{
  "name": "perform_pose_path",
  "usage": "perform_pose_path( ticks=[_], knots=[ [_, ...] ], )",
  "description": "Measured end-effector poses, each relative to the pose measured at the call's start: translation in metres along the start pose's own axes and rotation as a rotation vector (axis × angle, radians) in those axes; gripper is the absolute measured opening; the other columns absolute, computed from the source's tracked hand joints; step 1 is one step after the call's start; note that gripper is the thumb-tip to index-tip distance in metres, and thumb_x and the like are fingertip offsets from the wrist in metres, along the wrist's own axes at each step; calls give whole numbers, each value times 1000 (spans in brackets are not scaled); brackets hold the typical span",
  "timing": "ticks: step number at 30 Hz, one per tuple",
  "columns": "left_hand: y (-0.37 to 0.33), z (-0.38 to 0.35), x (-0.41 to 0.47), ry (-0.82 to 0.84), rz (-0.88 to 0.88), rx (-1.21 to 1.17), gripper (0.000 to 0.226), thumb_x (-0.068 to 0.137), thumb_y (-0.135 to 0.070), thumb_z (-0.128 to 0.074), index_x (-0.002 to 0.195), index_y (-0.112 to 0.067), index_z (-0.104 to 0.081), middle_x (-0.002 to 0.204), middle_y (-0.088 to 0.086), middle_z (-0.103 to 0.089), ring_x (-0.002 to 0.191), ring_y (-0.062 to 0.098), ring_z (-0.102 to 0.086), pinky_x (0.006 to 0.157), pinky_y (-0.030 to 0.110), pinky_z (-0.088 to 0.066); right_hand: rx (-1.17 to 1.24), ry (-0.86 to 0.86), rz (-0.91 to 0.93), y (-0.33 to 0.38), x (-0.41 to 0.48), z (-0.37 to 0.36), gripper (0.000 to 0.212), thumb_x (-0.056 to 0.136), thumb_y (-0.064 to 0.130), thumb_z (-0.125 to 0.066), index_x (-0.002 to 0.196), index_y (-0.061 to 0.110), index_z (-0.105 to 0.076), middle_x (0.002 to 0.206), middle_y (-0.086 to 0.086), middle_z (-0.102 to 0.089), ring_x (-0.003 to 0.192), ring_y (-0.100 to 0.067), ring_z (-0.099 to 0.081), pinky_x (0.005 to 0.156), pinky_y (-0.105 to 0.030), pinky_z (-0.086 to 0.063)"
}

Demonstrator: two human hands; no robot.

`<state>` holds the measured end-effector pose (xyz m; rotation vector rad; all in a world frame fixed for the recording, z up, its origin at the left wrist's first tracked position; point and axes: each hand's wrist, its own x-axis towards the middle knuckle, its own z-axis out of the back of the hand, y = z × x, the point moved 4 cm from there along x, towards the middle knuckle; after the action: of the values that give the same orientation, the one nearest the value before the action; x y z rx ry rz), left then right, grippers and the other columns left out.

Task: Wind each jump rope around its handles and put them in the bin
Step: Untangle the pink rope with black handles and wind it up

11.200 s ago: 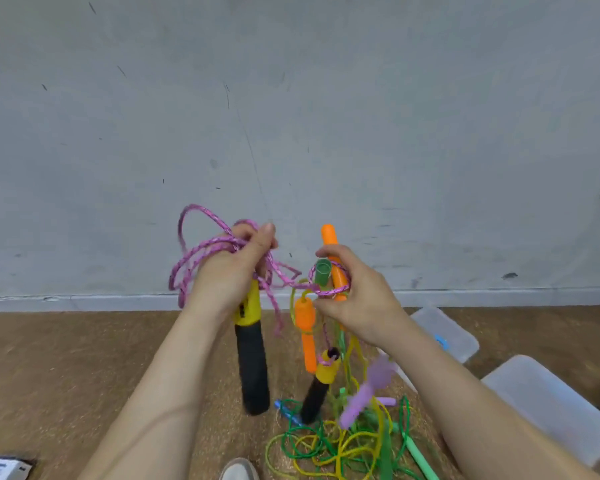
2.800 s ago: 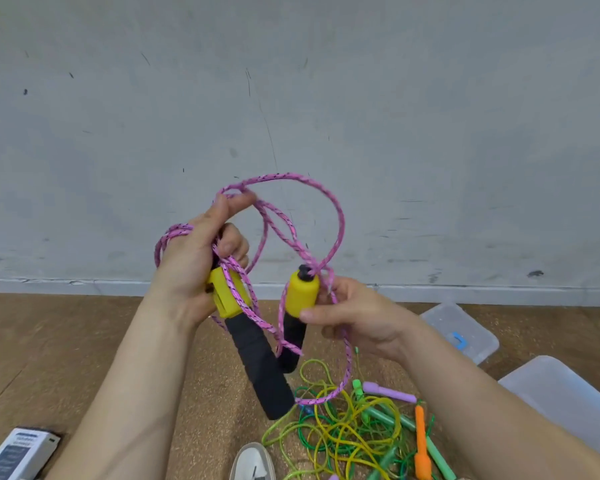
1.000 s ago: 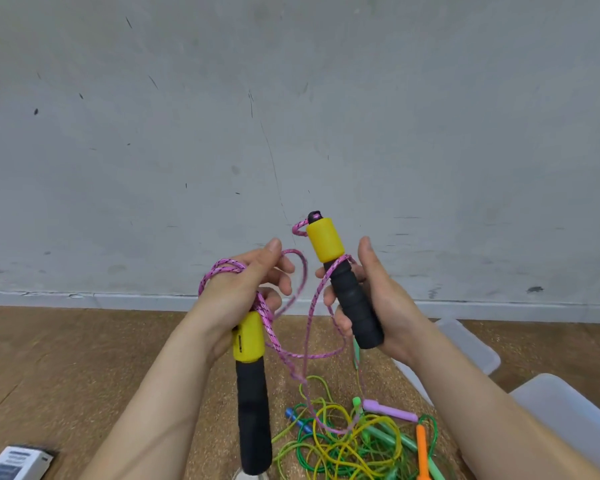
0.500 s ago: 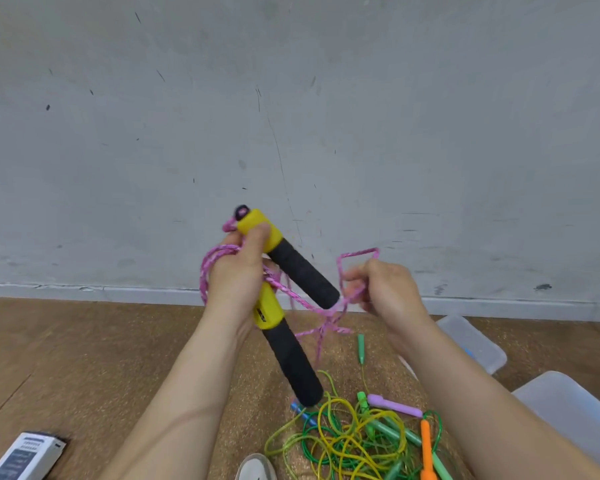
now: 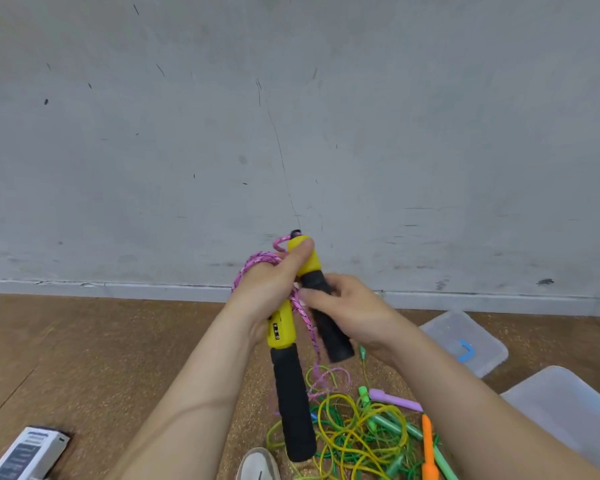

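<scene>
Open room: bare brown floor (image 5: 84, 358) stretches left of the arms up to the skirting of the grey wall (image 5: 291, 116).
Right edge: two clear plastic bins stand on the floor, a smaller bin (image 5: 478, 351) with a blue clip near the skirting and a larger bin (image 5: 568, 414) nearer the bottom right corner.
Writing: the counter window on one yellow handle is too small to read, and the print on the white box (image 5: 25, 455) at the floor's bottom left is blurred.
Bin contents: cannot tell through the cloudy plastic.
Hands: the left hand (image 5: 269, 289) and right hand (image 5: 350, 311) are close together. The left grips both handles (image 5: 291, 393) with cord looped over it. The right curls round one handle's black foam.
Task's thing: the pink jump rope (image 5: 307, 327) is held above the floor, its tail hanging toward the rope pile (image 5: 354, 438).
Pile: green and yellow cords with orange, purple and green handles lie beside a shoe (image 5: 257, 465).
</scene>
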<state>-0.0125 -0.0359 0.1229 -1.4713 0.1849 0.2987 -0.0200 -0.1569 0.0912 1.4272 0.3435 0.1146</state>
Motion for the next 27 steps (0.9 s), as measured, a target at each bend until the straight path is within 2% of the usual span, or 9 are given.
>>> perform_pose_path(
  ticks=[4, 6, 9, 11, 13, 18, 22, 24, 27],
  knots=[
    [11, 8, 15, -35, 28, 130, 44, 84, -57, -58, 92, -14, -68, 93, 2, -70, 64, 13, -51, 61, 27, -42, 327, -257, -77, 2, -4, 28, 10, 92, 14, -59, 85, 6, -57, 60, -8, -54, 54, -20, -62, 46, -27, -51],
    [15, 13, 23, -113, 45, -47, 34, 87, -45, -58, 91, -13, -69, 79, 3, -68, 58, 15, -43, 56, 26, -35, 409, -97, -106, 9, -13, 25, 16, 90, 15, -62, 77, 6, -58, 63, -9, -57, 64, -23, -64, 52, -30, -55],
    [23, 18, 37, -169, 117, -373, 27, 86, -37, -61, 72, -14, -63, 59, 3, -61, 58, 19, -44, 63, 31, -40, 248, 207, -129, 7, -27, -1, 15, 88, 24, -65, 82, 11, -65, 80, -9, -63, 74, -21, -60, 71, -37, -54],
    [28, 18, 45, -148, 168, -509, 31, 86, -40, -61, 70, -14, -58, 65, 5, -58, 63, 24, -51, 72, 38, -45, 278, 270, -149, 1, -31, -11, 15, 84, 31, -71, 82, 17, -66, 82, -7, -65, 80, -25, -62, 84, -47, -50],
    [29, 15, 47, -134, 199, -562, 33, 86, -45, -61, 75, -14, -59, 69, 6, -53, 63, 23, -50, 69, 35, -46, 431, 306, -179, -3, -32, -16, 22, 82, 35, -73, 85, 17, -61, 89, -14, -64, 89, -34, -63, 85, -53, -47],
    [25, 10, 42, -18, 146, -416, 29, 82, -41, -65, 68, -17, -57, 57, -1, -46, 54, 17, -39, 54, 26, -36, 607, 337, -175, 6, -36, -16, 33, 82, 30, -67, 109, 10, -62, 101, -24, -63, 73, -28, -63, 67, -38, -53],
    [24, 33, 42, -41, 70, 40, 55, 90, -53, -51, 57, -14, -70, 44, -6, -44, 38, 11, -24, 43, 20, -15, 878, 271, -77, 29, -37, 18, 33, 84, 28, -51, 71, 11, -75, 102, -21, -63, 74, -24, -56, 59, -32, -52],
    [31, 56, 50, -177, 84, -3, 51, 92, -49, -51, 60, -13, -69, 45, -5, -42, 37, 11, -26, 43, 19, -17, 995, 184, -18, 34, -38, 37, 34, 83, 25, -48, 65, 10, -73, 111, -24, -62, 77, -24, -57, 60, -31, -53],
    [44, 74, 56, -236, 160, -145, 34, 89, -44, -58, 87, -11, -63, 57, 1, -53, 39, 11, -37, 40, 17, -33, 1060, 109, 13, 30, -37, 50, 30, 82, 20, -48, 69, 9, -72, 123, -29, -60, 88, -29, -60, 67, -33, -55]
  ],
)
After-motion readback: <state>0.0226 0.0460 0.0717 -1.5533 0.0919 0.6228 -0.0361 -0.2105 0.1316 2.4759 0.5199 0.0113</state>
